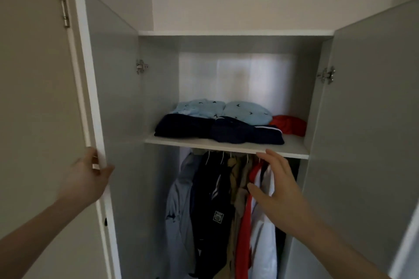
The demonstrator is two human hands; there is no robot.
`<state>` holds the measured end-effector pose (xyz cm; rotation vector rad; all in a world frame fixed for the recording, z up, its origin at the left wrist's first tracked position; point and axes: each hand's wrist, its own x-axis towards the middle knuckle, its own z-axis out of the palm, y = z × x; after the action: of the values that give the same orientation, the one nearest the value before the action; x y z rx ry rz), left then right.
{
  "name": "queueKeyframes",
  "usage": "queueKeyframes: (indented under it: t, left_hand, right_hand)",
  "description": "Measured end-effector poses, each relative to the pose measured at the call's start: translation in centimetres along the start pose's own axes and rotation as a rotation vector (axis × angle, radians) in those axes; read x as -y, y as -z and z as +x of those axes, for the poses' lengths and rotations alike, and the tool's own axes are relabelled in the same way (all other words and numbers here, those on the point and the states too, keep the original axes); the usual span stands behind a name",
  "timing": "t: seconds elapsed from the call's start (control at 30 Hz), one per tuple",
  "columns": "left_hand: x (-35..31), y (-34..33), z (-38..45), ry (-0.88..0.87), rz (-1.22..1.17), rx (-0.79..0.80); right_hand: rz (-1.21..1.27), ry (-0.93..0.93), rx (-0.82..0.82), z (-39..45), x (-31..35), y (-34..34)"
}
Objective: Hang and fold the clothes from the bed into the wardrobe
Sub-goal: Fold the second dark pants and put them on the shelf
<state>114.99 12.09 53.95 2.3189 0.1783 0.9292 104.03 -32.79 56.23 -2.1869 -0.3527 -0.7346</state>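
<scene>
Left wardrobe door (113,79) stands open; its white edge gripped by left hand (89,179), fingers curled round it. Folded clothes lie on shelf (292,149): dark navy pieces (204,130) in front, light blue ones (222,110) behind, red piece (289,124) at right. Below, hanging clothes (215,210) seen on rail. Right hand (276,188) held before them, fingers spread, nothing grasped. Right door (371,108) open.

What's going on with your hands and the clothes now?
Left hand grips left door edge. Right hand open, empty, at hanging clothes. Folded clothes on shelf. Nothing in the way.
</scene>
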Motion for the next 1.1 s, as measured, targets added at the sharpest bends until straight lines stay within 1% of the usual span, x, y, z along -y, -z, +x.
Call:
queueKeyframes:
  t: [0.03,0.1,0.23,0.3,0.4,0.5,0.6,0.7,0.77,0.83,0.9,1.0,1.1]
  left_hand:
    - [-1.0,-0.6,-0.6,-0.041,0.012,-0.007]
    - [-3.2,-2.3,-1.7,-0.084,0.0,0.038]
    - [-7.0,-6.4,-2.7,-0.055,-0.049,0.145]
    - [-9.0,-8.1,-2.9,-0.057,-0.091,0.196]
    - [-11.6,-10.7,-2.4,-0.117,-0.125,0.259]
    - [-13.6,-13.1,-1.7,-0.162,-0.13,0.373]
    - [-14.6,-15.5,-0.7,-0.272,-0.081,0.485]
    - [-16.0,-17.2,0.6,-0.419,0.024,0.686]
    - [-17.3,-17.8,1.1,-0.489,0.102,0.767]
    - [-18.0,-18.4,1.5,-0.566,0.151,0.746]
    - [-18.1,-18.9,2.2,-0.597,0.184,0.707]
    - [-17.7,-19.4,4.1,-0.576,0.251,0.689]
    - [-16.8,-19.9,6.1,-0.54,0.303,0.703]
  right_hand:
    - [-0.008,-0.002,-0.035,-0.2,-0.1,0.9]
    - [-0.036,-0.006,-0.097,-0.6,-0.5,2.6]
    - [-0.111,-0.032,-0.225,-1.8,-1.3,6.2]
    - [-0.18,-0.033,-0.308,-2.6,-1.6,7.9]
    - [-0.317,-0.02,-0.447,-3.5,-2.1,10.6]
    - [-0.402,-0.046,-0.545,-4.2,-3.0,12.9]
    - [-0.465,-0.101,-0.589,-4.6,-4.1,14.6]
    - [-0.504,-0.107,-0.597,-4.8,-5.2,15.3]
    - [-0.474,-0.118,-0.642,-4.7,-5.5,15.1]
    - [-0.417,-0.134,-0.685,-4.4,-5.5,14.6]
    - [-0.432,-0.144,-0.705,-4.2,-5.7,13.9]
    - [-0.456,-0.154,-0.709,-3.9,-5.6,12.0]
    - [-0.469,-0.109,-0.713,-3.2,-4.8,9.3]
